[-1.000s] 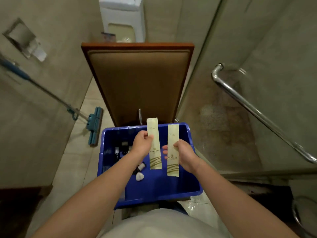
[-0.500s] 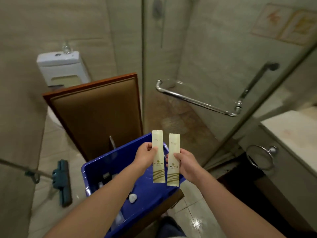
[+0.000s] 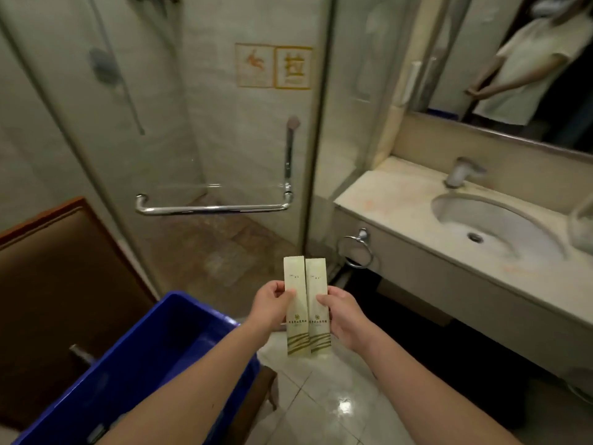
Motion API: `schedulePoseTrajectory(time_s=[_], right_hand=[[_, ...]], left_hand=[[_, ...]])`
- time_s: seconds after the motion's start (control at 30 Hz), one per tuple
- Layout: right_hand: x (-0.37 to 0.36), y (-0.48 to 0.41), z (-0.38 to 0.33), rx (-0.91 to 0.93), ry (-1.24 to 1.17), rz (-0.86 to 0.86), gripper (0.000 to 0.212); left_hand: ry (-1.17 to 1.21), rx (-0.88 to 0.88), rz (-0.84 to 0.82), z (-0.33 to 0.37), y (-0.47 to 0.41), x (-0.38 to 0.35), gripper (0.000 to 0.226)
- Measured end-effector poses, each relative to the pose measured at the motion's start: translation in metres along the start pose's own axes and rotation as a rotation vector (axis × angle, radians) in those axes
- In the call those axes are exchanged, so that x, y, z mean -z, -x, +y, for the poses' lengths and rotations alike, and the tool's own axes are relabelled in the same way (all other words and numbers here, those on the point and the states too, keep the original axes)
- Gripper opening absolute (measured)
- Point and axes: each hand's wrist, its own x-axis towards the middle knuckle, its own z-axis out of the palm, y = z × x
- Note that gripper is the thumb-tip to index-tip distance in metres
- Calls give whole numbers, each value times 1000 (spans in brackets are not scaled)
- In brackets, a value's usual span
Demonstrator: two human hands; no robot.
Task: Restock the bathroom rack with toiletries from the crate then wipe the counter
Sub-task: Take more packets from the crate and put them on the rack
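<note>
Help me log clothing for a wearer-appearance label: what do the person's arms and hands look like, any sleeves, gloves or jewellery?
The left forearm and right forearm are bare to the frame's edge: no sleeves in view. The left hand and right hand wear no gloves, and no ring, watch or bracelet shows.

The print on the left sachet (image 3: 297,281) and the right sachet (image 3: 317,281) is too small for me to read. The fingers of my left hand (image 3: 272,308) and my right hand (image 3: 345,319) are hidden behind them, and only the thumbs show in front. The blue crate (image 3: 192,305) runs off the bottom edge under my left forearm, and its inside is too dark to tell the contents. At the right end of the tabletop (image 3: 385,200), the sink (image 3: 465,216) and a clear object (image 3: 582,223) are cut off by the right edge.
</note>
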Motion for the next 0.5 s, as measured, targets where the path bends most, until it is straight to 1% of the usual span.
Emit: schedulePoseTrajectory(time_s=[0.13, 0.37, 0.5], right_hand=[[68, 18, -12, 36, -12, 76, 28], [202, 40, -35, 83, -72, 150, 29], [269, 50, -42, 82, -53, 151, 25]], left_hand=[[-46, -38, -94, 14, 0, -73, 11], [-27, -46, -292, 37, 5, -215, 11], [-64, -48, -380, 45, 6, -281, 14]])
